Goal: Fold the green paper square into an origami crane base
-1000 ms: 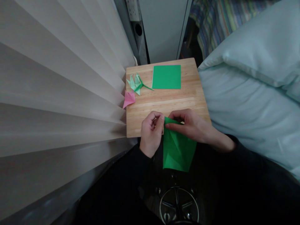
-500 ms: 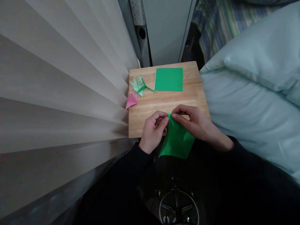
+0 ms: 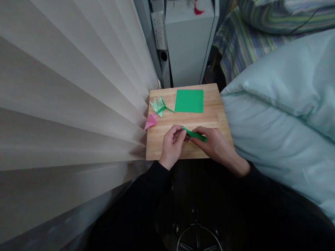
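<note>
Your left hand point(image 3: 172, 145) curled with fingertips pinched, your right hand point(image 3: 213, 143) close beside it, fingers likewise pinched, both forearms in dark sleeves

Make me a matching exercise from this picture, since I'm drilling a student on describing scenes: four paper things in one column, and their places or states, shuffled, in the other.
Things:
1. flat green square
2. pink folded piece
3. pale green folded flower
4. dark green folded strip

Places or states:
A. pinched between both hands
B. lying unfolded at the far side of the wooden board
C. at the board's left edge, next to the blinds
D. on the board between the pink piece and the flat square

Pairs: 1-B, 2-C, 3-D, 4-A. The left hand and right hand both hold the strip.
</note>
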